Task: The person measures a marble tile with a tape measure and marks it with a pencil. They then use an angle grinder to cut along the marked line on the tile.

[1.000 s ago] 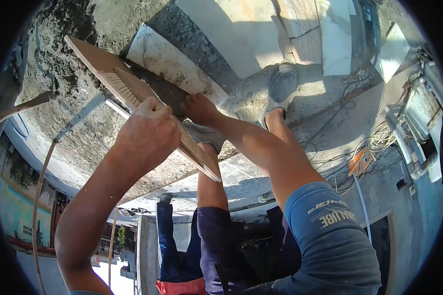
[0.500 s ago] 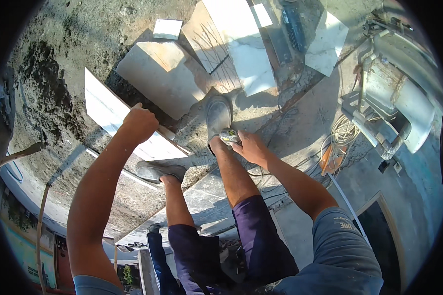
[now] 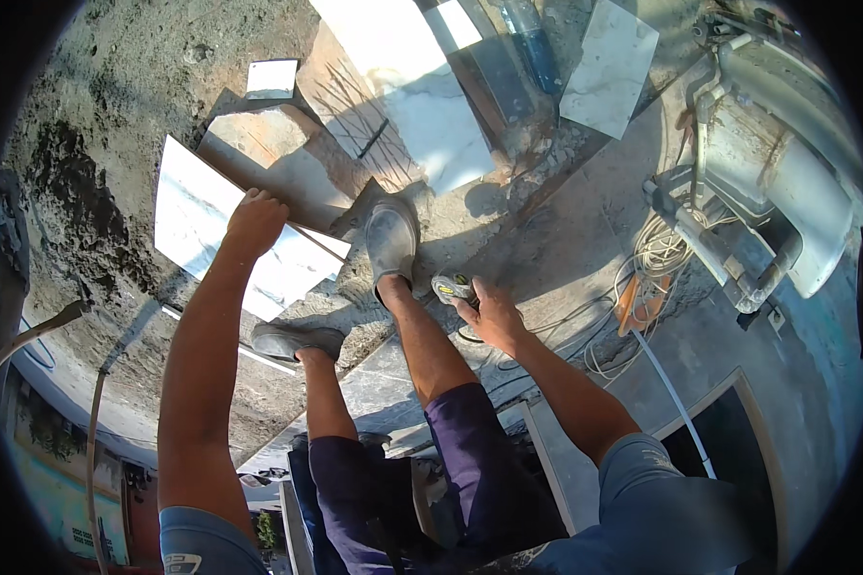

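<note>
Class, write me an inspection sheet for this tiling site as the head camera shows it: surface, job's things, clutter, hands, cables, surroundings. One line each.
Surface: rough, dusty concrete ground, partly in shadow.
Job's things: white marbled tile, tilted on the ground; small tool, kind unclear.
Clutter: several tile offcuts and a small white piece lying about.
Hands: left hand grips the tile's upper edge; right hand is closed on the small tool beside the right shoe.
Cables: coiled cords on the ground at right.
Surroundings: tile-cutting machine at right; dark opening below it.
</note>
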Demonstrator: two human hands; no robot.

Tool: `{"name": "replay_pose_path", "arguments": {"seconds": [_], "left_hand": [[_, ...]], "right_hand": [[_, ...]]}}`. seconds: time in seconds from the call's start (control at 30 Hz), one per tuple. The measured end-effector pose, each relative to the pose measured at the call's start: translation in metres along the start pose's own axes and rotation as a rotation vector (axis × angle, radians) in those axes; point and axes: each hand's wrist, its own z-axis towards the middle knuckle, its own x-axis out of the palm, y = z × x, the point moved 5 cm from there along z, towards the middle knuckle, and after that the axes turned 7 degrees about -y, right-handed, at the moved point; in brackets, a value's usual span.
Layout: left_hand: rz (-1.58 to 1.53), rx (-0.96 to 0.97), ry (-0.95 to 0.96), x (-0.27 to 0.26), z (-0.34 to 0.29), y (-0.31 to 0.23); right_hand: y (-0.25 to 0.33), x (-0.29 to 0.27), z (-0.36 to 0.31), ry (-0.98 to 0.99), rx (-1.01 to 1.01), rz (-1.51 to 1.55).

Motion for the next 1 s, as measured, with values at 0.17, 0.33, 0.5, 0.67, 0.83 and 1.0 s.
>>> {"name": "replay_pose_path", "arguments": {"seconds": [0.17, 0.33, 0.5, 0.67, 0.83, 1.0], "left_hand": [[-0.127, -0.067, -0.090, -0.004, 0.008, -0.001], [-0.185, -0.114, -0.185, -0.031, -0.001, -0.010], [-0.769, -0.221, -0.242, -0.084, -0.019, -0.073], [-1.732, -0.142, 0.128, -0.113, -0.049, -0.155], [-1.711, -0.014, 0.339, -0.138, -0.074, -0.184], [-1.535, -0.142, 0.175, -0.151, -0.109, -0.175]], "right_hand": [[0.009, 0.000, -0.011, 0.018, 0.032, 0.066], [0.030, -0.022, -0.014, 0.090, 0.114, 0.131], [0.057, -0.042, -0.009, 0.140, 0.001, 0.073], [0.130, -0.058, -0.018, 0.272, -0.427, 0.068], [0.178, -0.068, -0.033, 0.267, -0.436, 0.181], [0.179, -0.075, -0.048, 0.273, -0.168, 0.575]]}}
